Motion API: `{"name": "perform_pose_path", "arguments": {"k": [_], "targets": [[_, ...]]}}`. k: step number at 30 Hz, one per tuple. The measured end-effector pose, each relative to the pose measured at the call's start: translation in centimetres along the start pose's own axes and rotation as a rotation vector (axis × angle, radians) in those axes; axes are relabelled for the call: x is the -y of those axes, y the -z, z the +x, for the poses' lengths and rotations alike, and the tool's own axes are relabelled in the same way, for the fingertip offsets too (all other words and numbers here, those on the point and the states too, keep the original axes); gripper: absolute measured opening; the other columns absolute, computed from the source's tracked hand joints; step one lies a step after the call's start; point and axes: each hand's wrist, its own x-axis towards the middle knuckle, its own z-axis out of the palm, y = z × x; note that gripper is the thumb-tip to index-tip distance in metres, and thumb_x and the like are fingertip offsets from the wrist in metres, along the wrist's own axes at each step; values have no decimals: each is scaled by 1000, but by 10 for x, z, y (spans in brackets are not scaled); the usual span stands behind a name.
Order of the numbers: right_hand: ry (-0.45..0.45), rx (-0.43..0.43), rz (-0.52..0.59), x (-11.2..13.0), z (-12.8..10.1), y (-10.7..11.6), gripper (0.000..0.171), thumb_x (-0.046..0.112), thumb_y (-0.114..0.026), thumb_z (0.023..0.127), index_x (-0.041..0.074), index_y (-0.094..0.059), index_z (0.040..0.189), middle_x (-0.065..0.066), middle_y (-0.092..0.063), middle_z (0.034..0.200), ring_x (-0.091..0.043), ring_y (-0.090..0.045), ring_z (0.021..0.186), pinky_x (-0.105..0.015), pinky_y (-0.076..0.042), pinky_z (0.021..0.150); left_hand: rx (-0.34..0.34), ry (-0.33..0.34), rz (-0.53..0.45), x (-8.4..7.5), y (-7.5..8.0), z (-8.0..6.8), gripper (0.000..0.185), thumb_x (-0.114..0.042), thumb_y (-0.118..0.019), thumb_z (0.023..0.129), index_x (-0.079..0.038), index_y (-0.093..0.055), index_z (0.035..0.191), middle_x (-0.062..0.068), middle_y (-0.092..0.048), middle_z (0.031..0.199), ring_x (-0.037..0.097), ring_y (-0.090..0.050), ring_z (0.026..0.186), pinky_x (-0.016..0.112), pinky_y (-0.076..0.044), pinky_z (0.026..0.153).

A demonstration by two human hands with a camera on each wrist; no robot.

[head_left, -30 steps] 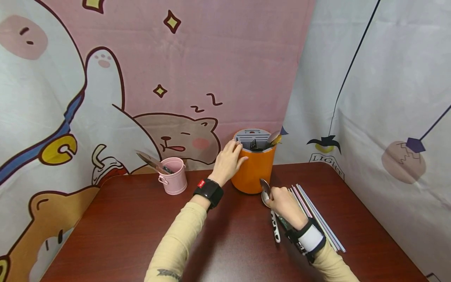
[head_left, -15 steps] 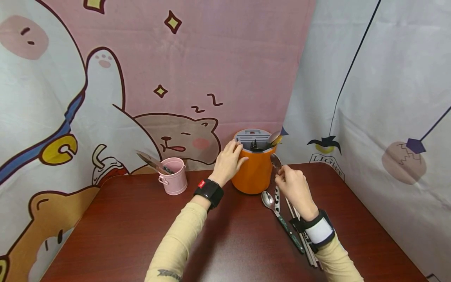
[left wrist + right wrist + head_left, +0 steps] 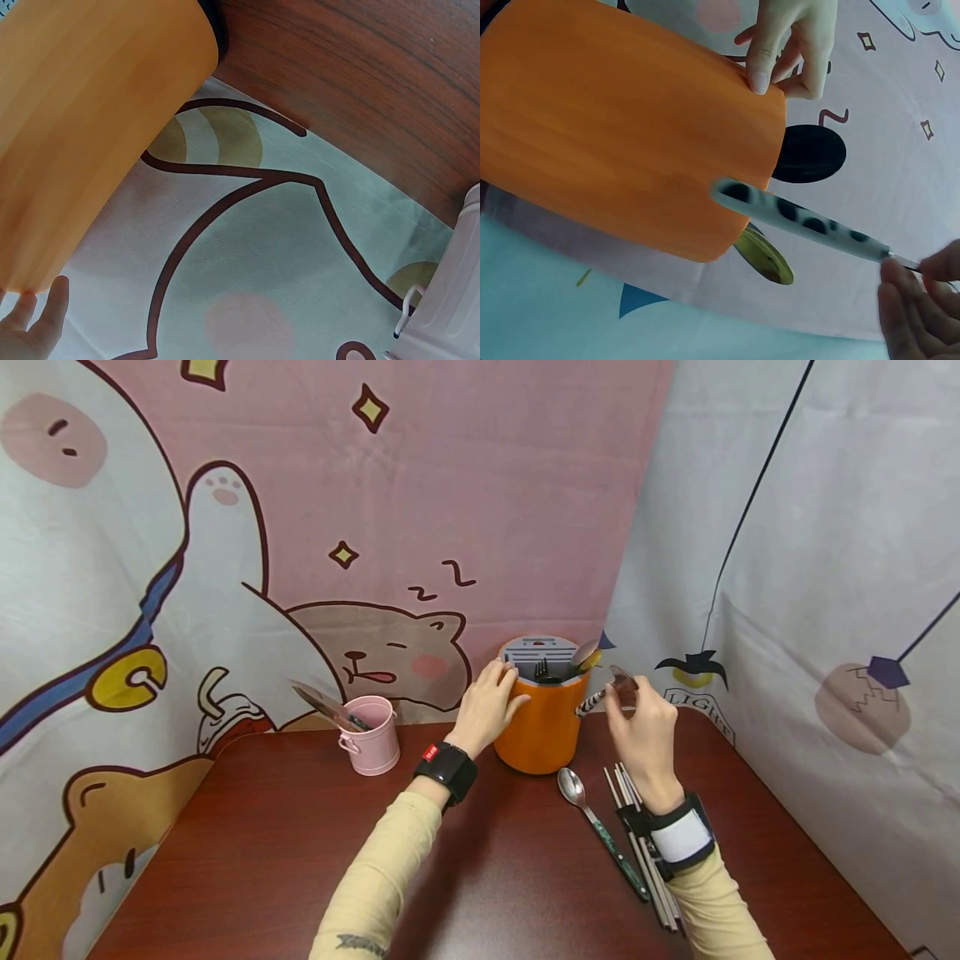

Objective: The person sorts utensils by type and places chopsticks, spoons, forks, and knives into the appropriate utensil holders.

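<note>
Two hands mid-frame: left hand [image 3: 486,706] curls round holder [image 3: 542,727]; right hand [image 3: 643,727] pinches spoon [image 3: 600,695] beside its rim.

Your holder [image 3: 542,727]: orange, grey slotted top. Your spoon [image 3: 802,219]: white handle, black spots. Bucket [image 3: 370,735]: pink. Table [image 3: 247,843]: dark red-brown woodgrain. Your sleeves [image 3: 375,877]: beige.
</note>
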Motion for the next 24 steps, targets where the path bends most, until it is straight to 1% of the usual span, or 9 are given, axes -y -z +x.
{"name": "perform_pose_path", "arguments": {"k": [2, 4, 5, 9, 13, 15, 19, 21, 24], "targets": [[18, -57, 32, 0, 2, -2, 14, 4, -65, 86, -8, -64, 93, -21, -70, 78, -32, -69, 67, -11, -50, 61, -1, -1, -3, 0, -1, 0, 46, -44, -54, 94, -11, -54, 125, 8, -52, 129, 22, -45, 130, 39, -55, 82], [35, -118, 61, 0, 4, -4, 15, 5, -65, 87, -8, -64, 93, -21, -70, 79, -32, -69, 68, -2, -43, 67, -2, -2, -5, 0, -1, 0, 46, -44, -54, 94, -10, -54, 125, 7, -52, 129, 22, -45, 130, 39, -55, 82], [43, -145, 75, 0, 5, -6, 15, 6, -65, 87, -8, -64, 93, -21, -70, 80, -32, -69, 69, 0, -39, 70, -4, -3, -5, 0, -2, 0, 46, -44, -54, 94, -10, -55, 124, 8, -52, 129, 22, -45, 130, 39, -55, 81], [81, -221, 127, -2, 8, -14, 17, 7, -67, 87, -9, -64, 90, -21, -69, 80, -32, -68, 72, -5, -45, 77, -9, -5, 0, 1, -2, 0, 45, -44, -54, 94, -10, -54, 124, 8, -52, 129, 22, -45, 129, 39, -55, 81], [94, -222, 135, -6, 10, -24, 15, 6, -67, 86, -8, -65, 89, -21, -69, 80, -32, -68, 73, -9, -49, 77, -16, -9, 3, 1, -2, 0, 45, -44, -54, 94, -10, -55, 124, 8, -52, 128, 22, -46, 129, 39, -55, 81], [81, -204, 133, -9, 11, -28, 14, 6, -67, 87, -7, -66, 89, -20, -70, 81, -32, -69, 73, -16, -52, 75, -19, -11, 4, 1, -1, 0, 45, -44, -54, 94, -10, -55, 123, 8, -52, 128, 22, -46, 129, 39, -55, 81], [49, -136, 133, -12, 13, -36, 13, 5, -65, 88, -7, -65, 91, -20, -70, 83, -32, -70, 75, -35, -55, 69, -24, -12, 3, 0, -1, 0, 45, -43, -55, 93, -10, -55, 123, 8, -53, 128, 22, -46, 128, 39, -55, 80], [32, -97, 131, -12, 15, -39, 14, 5, -64, 89, -8, -65, 92, -20, -70, 85, -33, -70, 76, -40, -56, 69, -22, -11, 3, 0, -1, 0, 44, -43, -55, 94, -10, -55, 123, 8, -53, 128, 23, -46, 128, 39, -55, 80], [1, -32, 120, -11, 18, -42, 16, 8, -63, 91, -7, -66, 95, -21, -71, 88, -34, -70, 78, -44, -56, 70, -18, -8, 2, 0, -1, 0, 45, -44, -54, 94, -10, -55, 123, 8, -53, 129, 23, -46, 129, 40, -55, 81]]}}
